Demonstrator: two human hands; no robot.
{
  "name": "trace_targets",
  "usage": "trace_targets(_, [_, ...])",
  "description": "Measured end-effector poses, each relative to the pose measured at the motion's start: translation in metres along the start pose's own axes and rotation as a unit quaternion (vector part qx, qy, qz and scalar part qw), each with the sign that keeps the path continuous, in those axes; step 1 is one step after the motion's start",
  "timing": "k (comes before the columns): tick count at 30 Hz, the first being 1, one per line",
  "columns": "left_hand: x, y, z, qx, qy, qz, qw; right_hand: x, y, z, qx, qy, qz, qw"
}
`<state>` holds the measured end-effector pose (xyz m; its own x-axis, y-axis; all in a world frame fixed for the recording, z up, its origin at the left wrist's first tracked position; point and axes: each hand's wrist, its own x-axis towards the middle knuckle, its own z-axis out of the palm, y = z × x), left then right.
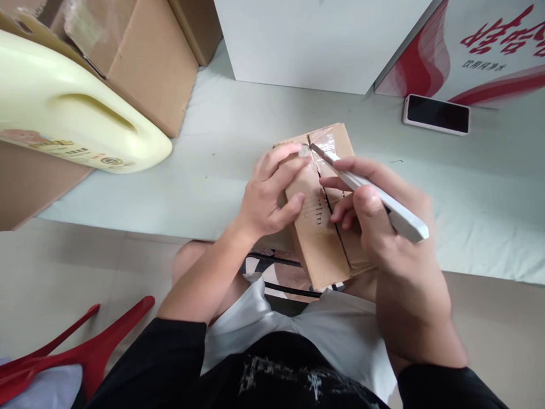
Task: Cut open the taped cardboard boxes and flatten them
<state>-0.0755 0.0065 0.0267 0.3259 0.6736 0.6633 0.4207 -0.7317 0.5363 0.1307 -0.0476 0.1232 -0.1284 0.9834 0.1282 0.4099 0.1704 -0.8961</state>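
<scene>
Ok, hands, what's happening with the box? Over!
Left hand on box. Right hand gripping cutter, tip by tape. Possibly in the way: left fingertips, close to the tip.

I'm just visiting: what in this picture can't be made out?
Head view, hidden: whatever the brown cardboard box holds, if anything; its panels cover it.
Head view, hidden: part of the slim white cutter, behind the right hand.
Head view, cut off: the pale-yellow plastic jug, by the left edge.
Head view, too small: the jug's fine print.
Head view, cut off: the white carton with red lettering, by the right edge.
</scene>
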Motion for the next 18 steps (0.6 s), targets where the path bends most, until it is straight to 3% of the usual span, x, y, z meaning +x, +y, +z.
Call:
trace_targets(9, [-0.0005, -0.0022, -0.0008, 0.018, -0.012, 0.0, 1.0, 0.0016, -0.0006, -0.0003, -0.012, -0.008, -0.011, 1.0])
trace_targets(18, [0.0003, -0.0038, 0.0028, -0.006, 0.024, 0.013, 1.0, 0.002, -0.0012, -0.0008, 0.012, 0.0, 0.008, 1.0])
